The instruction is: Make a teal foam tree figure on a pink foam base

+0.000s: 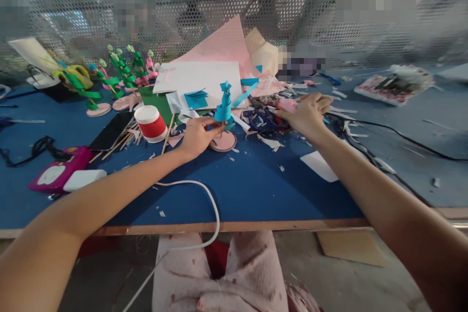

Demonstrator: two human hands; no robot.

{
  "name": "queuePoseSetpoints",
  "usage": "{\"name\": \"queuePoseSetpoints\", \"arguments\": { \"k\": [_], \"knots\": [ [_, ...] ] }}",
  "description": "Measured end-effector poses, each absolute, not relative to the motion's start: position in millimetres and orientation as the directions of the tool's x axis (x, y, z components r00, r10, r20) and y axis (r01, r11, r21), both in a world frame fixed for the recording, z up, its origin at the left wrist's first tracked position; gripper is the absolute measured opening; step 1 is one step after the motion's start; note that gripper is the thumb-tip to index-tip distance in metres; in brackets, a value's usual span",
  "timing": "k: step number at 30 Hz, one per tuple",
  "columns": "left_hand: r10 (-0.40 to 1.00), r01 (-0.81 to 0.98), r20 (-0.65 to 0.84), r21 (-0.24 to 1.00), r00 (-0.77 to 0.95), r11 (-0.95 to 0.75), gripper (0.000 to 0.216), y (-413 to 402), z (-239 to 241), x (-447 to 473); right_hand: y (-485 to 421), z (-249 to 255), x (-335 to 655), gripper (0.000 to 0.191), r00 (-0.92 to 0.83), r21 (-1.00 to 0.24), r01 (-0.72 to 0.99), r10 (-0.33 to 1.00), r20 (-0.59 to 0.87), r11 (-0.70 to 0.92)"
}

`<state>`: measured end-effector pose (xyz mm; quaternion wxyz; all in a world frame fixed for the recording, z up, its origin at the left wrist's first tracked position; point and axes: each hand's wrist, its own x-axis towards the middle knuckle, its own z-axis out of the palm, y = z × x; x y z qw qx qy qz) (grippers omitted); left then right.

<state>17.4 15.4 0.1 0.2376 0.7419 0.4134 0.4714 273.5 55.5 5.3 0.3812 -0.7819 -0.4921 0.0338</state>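
Note:
My left hand (199, 137) pinches the lower part of a blue paper spiral craft (224, 107), which stands upright on a thin stick over a round pink base (224, 141). A blue paper star shape tops it. My right hand (310, 113) reaches over a heap of paper scraps, its thumb apart from its bent fingers, and nothing shows in its grasp. Close to that thumb lie a pink piece (288, 105) and a dark blue tangled item (259, 120). Folded blue paper (196, 99) and a blue strip (245, 95) rest behind the craft.
Leftward are a red-and-white cup (149, 124), wooden sticks (122, 142), a black phone (111, 131) and a magenta power adapter (62, 168). Several green and pink paper plants (126, 70) stand behind. A white cable (210, 200) crosses the table edge; black cords (398, 131) run right.

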Motion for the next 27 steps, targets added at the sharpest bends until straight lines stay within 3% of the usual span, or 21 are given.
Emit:
{"name": "queuePoseSetpoints", "arguments": {
  "k": [4, 7, 9, 11, 12, 16, 22, 27],
  "knots": [
    [0.841, 0.402, 0.507, 0.741, 0.189, -0.538, 0.015, 16.9, -1.6, 17.6, 43.5, 13.4, 268.5, 0.067, 0.404, -0.501, 0.859, 0.737, 0.542, -0.102],
    [0.875, 0.358, 0.444, 0.799, 0.192, -0.484, 0.018, 17.8, -3.6, 17.6, 31.3, 20.8, 257.4, 0.049, 0.179, -0.358, 0.920, 0.640, 0.747, 0.159],
    [0.883, 0.328, 0.429, 0.820, 0.191, -0.469, 0.025, 18.1, -3.7, 17.5, 24.9, 23.7, 245.0, 0.038, -0.078, -0.270, 0.875, 0.666, 0.742, 0.403],
    [0.870, 0.326, 0.445, 0.807, 0.211, -0.492, 0.029, 17.9, -2.8, 17.1, 21.4, 24.5, 229.2, 0.039, -0.393, -0.279, 0.724, 0.709, 0.586, 0.631],
    [0.860, 0.329, 0.462, 0.795, 0.218, -0.510, 0.030, 17.8, -2.2, 16.8, 20.6, 24.4, 220.7, 0.041, -0.462, -0.312, 0.672, 0.709, 0.533, 0.672],
    [0.813, 0.362, 0.527, 0.728, 0.247, -0.582, 0.028, 16.9, -0.9, 15.4, 20.2, 24.5, 190.9, 0.043, -0.456, -0.367, 0.644, 0.722, 0.521, 0.671],
    [0.743, 0.436, 0.595, 0.606, 0.307, -0.666, 0.019, 15.2, 0.2, 15.0, 16.4, 23.0, 169.3, 0.032, -0.270, -0.386, 0.673, 0.695, 0.667, 0.631],
    [0.789, 0.427, 0.555, 0.666, 0.265, -0.612, 0.015, 14.9, 0.3, 15.5, 17.0, 10.8, 163.6, 0.020, -0.145, -0.614, 0.467, 0.740, 0.656, 0.636]
  ]
}}
